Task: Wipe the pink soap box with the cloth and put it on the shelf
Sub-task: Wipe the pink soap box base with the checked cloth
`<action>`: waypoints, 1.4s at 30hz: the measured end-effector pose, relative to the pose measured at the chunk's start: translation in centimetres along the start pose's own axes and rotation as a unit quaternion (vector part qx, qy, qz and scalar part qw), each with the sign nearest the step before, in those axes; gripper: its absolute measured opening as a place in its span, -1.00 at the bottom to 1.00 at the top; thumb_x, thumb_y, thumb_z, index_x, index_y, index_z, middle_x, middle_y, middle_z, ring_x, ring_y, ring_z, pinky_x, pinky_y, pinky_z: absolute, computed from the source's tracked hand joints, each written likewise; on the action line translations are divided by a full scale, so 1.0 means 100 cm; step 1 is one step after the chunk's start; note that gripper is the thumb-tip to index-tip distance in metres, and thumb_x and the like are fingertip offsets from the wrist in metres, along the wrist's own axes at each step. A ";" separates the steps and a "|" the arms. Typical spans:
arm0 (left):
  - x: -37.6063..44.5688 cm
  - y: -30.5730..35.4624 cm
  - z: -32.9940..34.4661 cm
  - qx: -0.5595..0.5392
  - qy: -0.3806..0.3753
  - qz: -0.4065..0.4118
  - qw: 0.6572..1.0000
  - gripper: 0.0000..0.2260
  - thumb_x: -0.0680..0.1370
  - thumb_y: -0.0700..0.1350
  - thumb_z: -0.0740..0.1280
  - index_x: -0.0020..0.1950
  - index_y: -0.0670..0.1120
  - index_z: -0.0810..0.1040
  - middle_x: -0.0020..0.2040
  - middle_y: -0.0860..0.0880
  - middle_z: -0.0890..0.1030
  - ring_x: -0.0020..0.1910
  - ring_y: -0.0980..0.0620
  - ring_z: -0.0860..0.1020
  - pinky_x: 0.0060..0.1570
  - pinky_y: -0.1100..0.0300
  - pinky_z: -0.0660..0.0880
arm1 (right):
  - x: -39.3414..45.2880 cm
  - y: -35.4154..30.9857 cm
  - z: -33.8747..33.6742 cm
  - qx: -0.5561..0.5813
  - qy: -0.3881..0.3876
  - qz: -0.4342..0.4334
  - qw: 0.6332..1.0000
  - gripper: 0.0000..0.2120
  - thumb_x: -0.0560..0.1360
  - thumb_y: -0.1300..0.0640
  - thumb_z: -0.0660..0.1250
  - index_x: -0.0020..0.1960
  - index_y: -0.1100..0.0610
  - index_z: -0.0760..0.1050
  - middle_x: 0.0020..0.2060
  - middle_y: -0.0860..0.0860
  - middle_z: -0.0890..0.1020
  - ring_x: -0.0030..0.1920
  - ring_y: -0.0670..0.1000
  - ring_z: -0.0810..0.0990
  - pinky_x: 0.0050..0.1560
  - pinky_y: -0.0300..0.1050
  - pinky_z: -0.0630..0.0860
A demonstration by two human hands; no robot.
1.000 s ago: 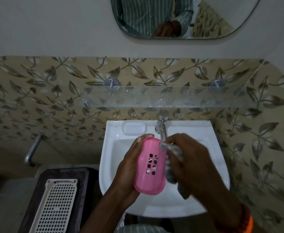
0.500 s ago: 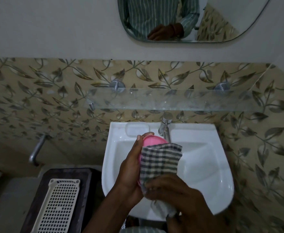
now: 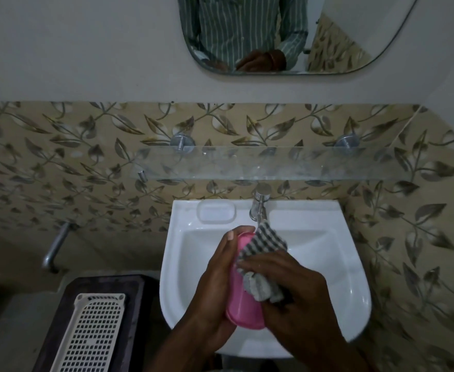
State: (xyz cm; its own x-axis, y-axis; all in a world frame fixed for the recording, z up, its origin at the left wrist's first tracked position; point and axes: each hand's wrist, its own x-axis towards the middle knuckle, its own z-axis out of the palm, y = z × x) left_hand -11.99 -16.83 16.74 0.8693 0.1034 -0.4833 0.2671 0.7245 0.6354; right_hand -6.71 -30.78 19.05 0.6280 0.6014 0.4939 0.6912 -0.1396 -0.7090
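Wiping pink soap box [image 3: 243, 312] w/ cloth [image 3: 263, 253] over sink [image 3: 341, 277].
Left hand [image 3: 215, 285] clamps box edges; right hand [image 3: 287, 285] grips cloth. Box likely light, stiff, slick.

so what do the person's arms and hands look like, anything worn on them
Both forearms are bare in the direct view, with no gloves or rings visible on the left hand or right hand. The wall mirror reflects green-and-white striped long sleeves and a band at one wrist.

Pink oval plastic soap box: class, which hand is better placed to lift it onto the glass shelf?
Probably the left hand: it already grips the pink oval plastic soap box, while the right hand holds the checked cloth against it.
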 end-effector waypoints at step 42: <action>0.010 0.004 -0.013 0.252 -0.046 0.108 0.961 -0.61 0.74 0.13 0.04 0.40 0.13 0.58 0.28 -0.04 0.71 0.28 -0.05 0.67 0.29 0.07 0.60 | -0.003 -0.010 0.037 0.077 0.146 0.247 0.955 -0.76 0.47 0.21 0.45 0.00 -0.07 0.47 -0.12 -0.14 0.64 -0.10 -0.15 0.65 -0.13 -0.31 0.59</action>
State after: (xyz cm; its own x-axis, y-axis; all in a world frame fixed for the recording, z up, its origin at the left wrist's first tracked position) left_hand -11.56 -15.58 15.72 0.9538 0.1369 -0.2676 0.2242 0.2689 0.9367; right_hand -8.91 -27.91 17.71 0.9525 0.2432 0.1832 0.2380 -0.2193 -0.9462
